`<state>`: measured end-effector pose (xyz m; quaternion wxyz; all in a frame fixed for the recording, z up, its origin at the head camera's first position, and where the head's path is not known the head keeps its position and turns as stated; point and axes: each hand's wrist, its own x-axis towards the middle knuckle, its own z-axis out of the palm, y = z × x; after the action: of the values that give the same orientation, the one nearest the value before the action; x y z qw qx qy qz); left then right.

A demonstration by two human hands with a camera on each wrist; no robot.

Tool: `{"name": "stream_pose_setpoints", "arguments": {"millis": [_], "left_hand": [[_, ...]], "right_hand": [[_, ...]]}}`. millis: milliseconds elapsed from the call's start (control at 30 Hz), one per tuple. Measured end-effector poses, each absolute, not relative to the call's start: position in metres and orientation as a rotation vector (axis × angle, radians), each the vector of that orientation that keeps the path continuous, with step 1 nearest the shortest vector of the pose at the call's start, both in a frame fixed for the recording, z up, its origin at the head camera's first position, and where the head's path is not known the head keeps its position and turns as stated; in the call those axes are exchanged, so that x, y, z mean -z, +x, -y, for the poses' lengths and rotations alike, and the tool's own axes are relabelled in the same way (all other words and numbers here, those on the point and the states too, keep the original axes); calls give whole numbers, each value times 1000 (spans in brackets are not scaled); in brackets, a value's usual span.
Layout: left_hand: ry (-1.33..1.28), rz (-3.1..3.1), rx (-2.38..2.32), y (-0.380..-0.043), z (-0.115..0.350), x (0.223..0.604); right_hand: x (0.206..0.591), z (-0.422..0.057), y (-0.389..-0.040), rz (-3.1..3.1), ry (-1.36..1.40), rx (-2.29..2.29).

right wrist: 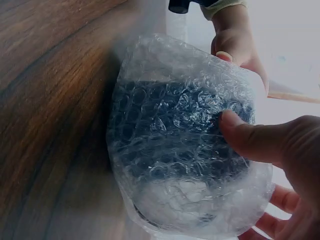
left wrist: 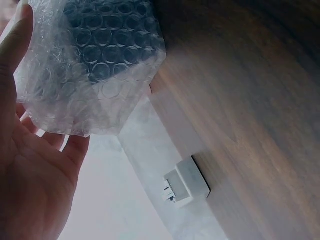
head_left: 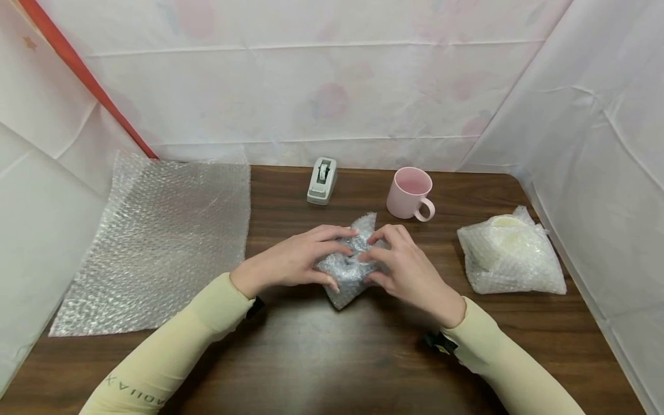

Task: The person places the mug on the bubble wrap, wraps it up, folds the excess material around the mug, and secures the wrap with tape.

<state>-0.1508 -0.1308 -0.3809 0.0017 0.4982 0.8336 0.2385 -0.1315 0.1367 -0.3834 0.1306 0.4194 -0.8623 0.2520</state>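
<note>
A bundle in clear bubble wrap (head_left: 349,271) stands on the table between both hands. Through the plastic a dark blue thing (right wrist: 165,110) shows; its exact kind is hidden by the wrap. My left hand (head_left: 306,256) holds the bundle's left side, its curled fingers over the gathered top. From the right, my right hand (head_left: 407,265) grips the bundle, its thumb (right wrist: 245,132) pressed on the plastic in the right wrist view. A loose corner of the wrap (head_left: 367,222) sticks up behind the fingers. In the left wrist view the wrap (left wrist: 55,90) lies against the left fingers.
A flat bubble wrap sheet (head_left: 176,242) covers the table's left side. Toward the back stand a white tape dispenser (head_left: 321,181) and a pink mug (head_left: 407,196). At the right lies another bubble-wrapped bundle (head_left: 510,253), pale yellow inside. Cloth walls (head_left: 332,86) border the table (head_left: 332,363).
</note>
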Motion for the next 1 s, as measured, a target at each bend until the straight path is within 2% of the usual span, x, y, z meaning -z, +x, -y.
{"name": "stream_pose_setpoints", "arguments": {"millis": [633, 1000], "left_hand": [[1451, -2638, -757, -149, 125, 379], [1343, -2624, -742, -140, 133, 363]], "right_hand": [[386, -132, -134, 2506, 1240, -664], [390, -147, -126, 2477, 1271, -749]]}}
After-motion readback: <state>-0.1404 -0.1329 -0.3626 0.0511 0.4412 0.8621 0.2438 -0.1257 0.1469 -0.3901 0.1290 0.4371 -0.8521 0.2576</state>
